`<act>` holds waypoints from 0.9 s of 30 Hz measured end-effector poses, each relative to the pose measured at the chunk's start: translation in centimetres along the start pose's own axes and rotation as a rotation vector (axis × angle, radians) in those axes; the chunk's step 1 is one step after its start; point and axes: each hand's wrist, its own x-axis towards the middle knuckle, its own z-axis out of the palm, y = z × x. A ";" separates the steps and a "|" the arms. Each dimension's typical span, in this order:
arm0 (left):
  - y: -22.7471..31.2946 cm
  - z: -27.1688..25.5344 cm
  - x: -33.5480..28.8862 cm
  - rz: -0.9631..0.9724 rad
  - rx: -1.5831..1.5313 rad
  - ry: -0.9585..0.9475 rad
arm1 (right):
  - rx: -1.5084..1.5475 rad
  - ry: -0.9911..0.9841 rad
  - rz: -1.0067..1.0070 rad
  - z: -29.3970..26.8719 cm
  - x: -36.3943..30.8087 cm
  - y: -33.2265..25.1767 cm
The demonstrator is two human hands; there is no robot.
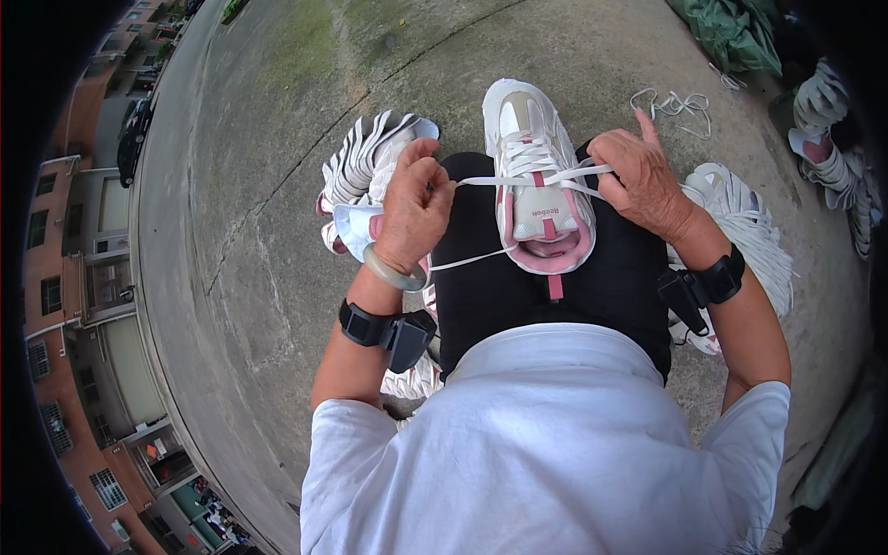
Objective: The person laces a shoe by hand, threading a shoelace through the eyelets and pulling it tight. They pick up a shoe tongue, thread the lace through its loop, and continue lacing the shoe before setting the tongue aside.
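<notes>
A white and pink sneaker (pixel 535 171) rests on my lap, toe pointing away from me. A flat white shoelace (pixel 532 179) runs across its tongue and is stretched tight between both hands. My left hand (pixel 413 210) is closed on the lace's left end, a pale green bangle on its wrist. My right hand (pixel 640 180) pinches the lace's right end beside the shoe, index finger raised. A loose length of lace (pixel 467 260) trails from the shoe toward my left wrist.
A pile of white sneakers (pixel 365 162) lies on the concrete at my left, another pile (pixel 745 217) at my right. Loose laces (pixel 673 104) lie ahead on the ground. More shoes (pixel 828 139) and a green sack (pixel 731 32) sit at far right.
</notes>
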 end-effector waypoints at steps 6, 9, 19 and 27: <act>-5.6 -8.6 -4.3 -0.321 -0.038 0.132 | 0.110 0.191 0.058 -0.7 0.2 1.5; -5.6 -6.8 -4.4 -0.241 0.145 0.104 | 0.266 0.397 0.127 -0.9 1.5 1.1; -0.7 4.3 0.8 0.553 0.775 0.024 | 0.264 0.602 0.112 -1.2 2.7 -1.3; -3.2 -0.4 -1.4 0.511 1.010 -0.038 | 0.267 0.389 0.130 0.7 2.2 -2.4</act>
